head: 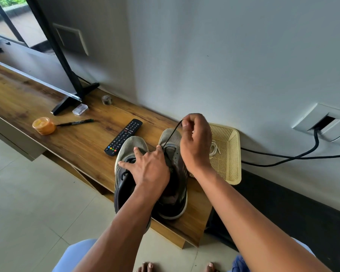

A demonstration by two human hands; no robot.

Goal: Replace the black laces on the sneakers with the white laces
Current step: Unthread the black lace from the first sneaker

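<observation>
Pinched between thumb and curled fingers of the right hand (194, 140), a black lace (172, 134) runs taut from that raised grip down to the eyelets of the right-side sneaker (175, 173). The left hand (147, 165) lies with fingers spread and mostly straight across both shoes, pressing them down; its fingertips reach over the lace area of the left-side sneaker (129, 152), whose own black lace is threaded. Both grey sneakers stand side by side, toes toward the wall, at the near end of a wooden shelf (67, 138).

Just to the right of the shoes, touching the wall side, sits a pale yellow mesh basket (233, 154); white laces (214, 149) lie inside it, partly hidden behind the right wrist. A black remote (124, 137) lies just left of the sneakers. Farther left along the shelf are a pen (75, 122), an orange round tub (44, 125), a small clear plastic case (80, 109), a small round grey object (106, 99), and the black foot of a television (75, 99). Black cables (294, 157) run along the wall from a socket plate (322, 122) at the right.
</observation>
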